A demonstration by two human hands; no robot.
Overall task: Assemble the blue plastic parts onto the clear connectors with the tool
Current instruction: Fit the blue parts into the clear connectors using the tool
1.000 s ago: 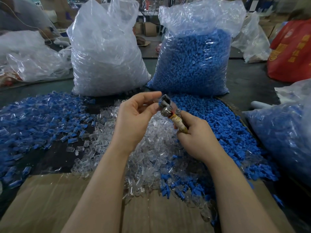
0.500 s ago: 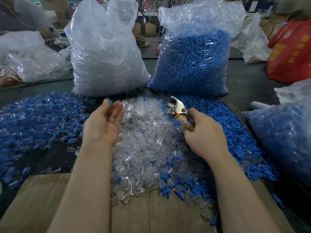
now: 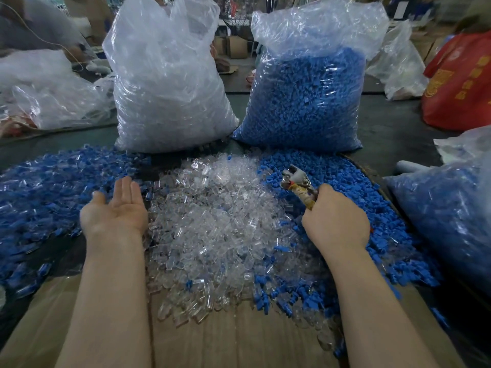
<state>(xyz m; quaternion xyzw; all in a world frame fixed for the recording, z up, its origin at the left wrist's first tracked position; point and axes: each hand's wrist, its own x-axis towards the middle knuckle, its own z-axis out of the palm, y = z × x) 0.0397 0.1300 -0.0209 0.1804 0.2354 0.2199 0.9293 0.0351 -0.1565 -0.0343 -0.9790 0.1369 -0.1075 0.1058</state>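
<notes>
The dark counter [image 3: 393, 134] carries flat cardboard [image 3: 239, 338] along its near edge, with a heap of clear connectors [image 3: 212, 221] in the middle. Loose blue plastic parts [image 3: 353, 181] lie right of the heap, and a mixed blue-and-clear pile [image 3: 47, 187] lies left. At the far side stand a clear-filled bag [image 3: 170, 96] and a blue-filled bag [image 3: 305, 102].

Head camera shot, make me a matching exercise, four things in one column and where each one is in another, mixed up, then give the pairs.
Things:
1. tool
2. clear pile
3. left hand
4. blue bag

Places:
A. palm up, over the left pile's edge
B. standing at the back right
C. in the right hand
D. centre, between the two hands

Pairs: 1-C, 2-D, 3-A, 4-B
</notes>
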